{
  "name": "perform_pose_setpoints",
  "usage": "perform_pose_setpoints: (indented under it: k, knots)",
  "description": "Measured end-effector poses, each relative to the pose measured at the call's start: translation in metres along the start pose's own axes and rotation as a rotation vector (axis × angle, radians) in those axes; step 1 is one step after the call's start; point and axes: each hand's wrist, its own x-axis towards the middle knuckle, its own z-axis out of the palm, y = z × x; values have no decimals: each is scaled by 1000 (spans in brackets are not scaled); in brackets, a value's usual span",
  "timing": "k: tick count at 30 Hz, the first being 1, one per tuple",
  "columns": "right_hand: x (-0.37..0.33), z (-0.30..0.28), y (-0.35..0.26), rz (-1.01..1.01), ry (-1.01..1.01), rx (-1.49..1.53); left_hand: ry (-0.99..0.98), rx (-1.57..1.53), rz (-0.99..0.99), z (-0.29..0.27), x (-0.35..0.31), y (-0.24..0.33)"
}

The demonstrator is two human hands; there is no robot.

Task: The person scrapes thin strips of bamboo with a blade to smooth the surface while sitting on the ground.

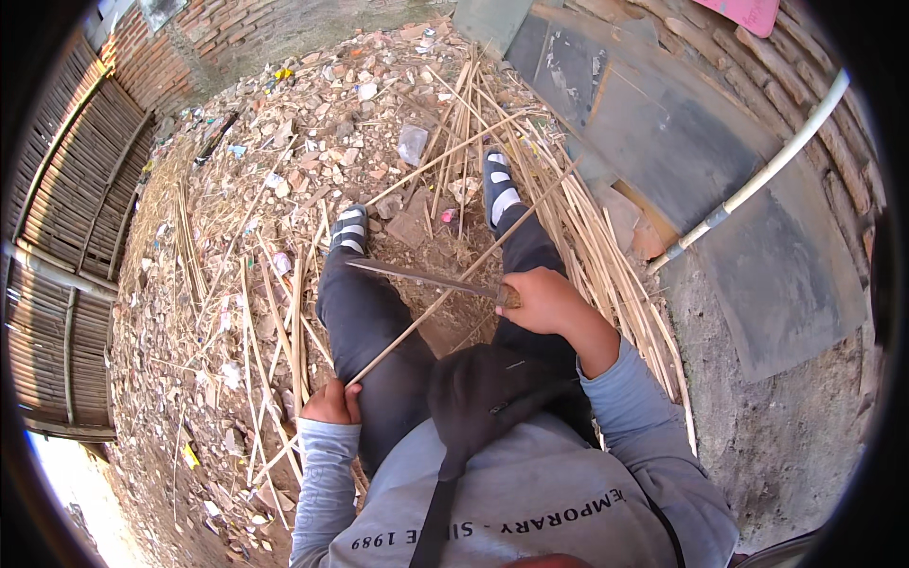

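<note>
My right hand (pixel 544 301) is closed around the handle of a long knife (pixel 417 275), its blade pointing left across my thighs. A long thin bamboo strip (pixel 417 322) runs slantwise from my left hand (pixel 331 404) up past my right foot. My left hand, beside my left thigh, is closed on the strip's lower end. The blade crosses over the strip; whether the two touch I cannot tell.
Split bamboo strips (pixel 606 241) lie in a long pile at my right, and more strips (pixel 298 322) at my left. Rubble (pixel 312 142) covers the ground. Dark boards (pixel 672 142) and a pale pole (pixel 757 189) lean by the brick wall. A bamboo fence (pixel 76 189) stands left.
</note>
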Motion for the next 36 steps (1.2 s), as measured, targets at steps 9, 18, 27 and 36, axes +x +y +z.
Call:
perform_pose_setpoints:
  k: [9,18,27,36]
  knots:
    - [-2,-25,8,191,11,44,129,29,50,12,-3,-4]
    - [-1,-15,30,130,-15,103,151,42,98,15,1,-6]
    - [-5,-13,16,31,-143,34,163,14,113,13,2,-6]
    - [-22,-26,8,164,-79,15,44,-240,-92,-11,-3,-3]
